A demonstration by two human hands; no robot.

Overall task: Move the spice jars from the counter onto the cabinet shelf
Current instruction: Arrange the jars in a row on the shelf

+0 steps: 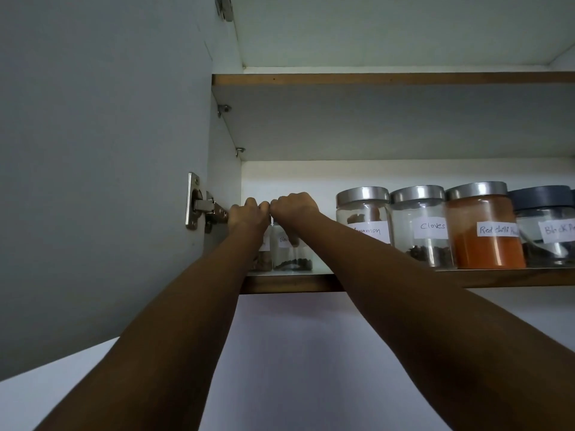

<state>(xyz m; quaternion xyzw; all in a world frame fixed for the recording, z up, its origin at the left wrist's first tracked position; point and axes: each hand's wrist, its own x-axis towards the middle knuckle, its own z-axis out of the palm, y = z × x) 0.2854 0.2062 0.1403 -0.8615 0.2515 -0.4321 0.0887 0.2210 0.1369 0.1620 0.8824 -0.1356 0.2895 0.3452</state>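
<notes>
Arms raised, I reach up into the open cabinet, both hands at the left end of the lower shelf [404, 283]. My left hand [247, 214] is curled down over the top of a small jar [264, 259] with brownish pieces in it; the jar stands on the shelf right by the cabinet's side wall, mostly hidden behind my wrist. My right hand [294, 206] is closed the same way over the top of the small jar beside it [292, 253], which holds dark grains at the bottom and a paper label I can only partly read. My knuckles nearly touch. Both jar lids are covered by my fingers.

Further right on the same shelf stand four bigger jars in a row, close together: cinnamon [363, 219], cloves [420, 227], red chilli powder [485, 231], all with silver lids, and a dark-lidded jar [546, 228] at the frame edge. A metal hinge [202, 206] sits just left of my left hand, on the open door [93, 181].
</notes>
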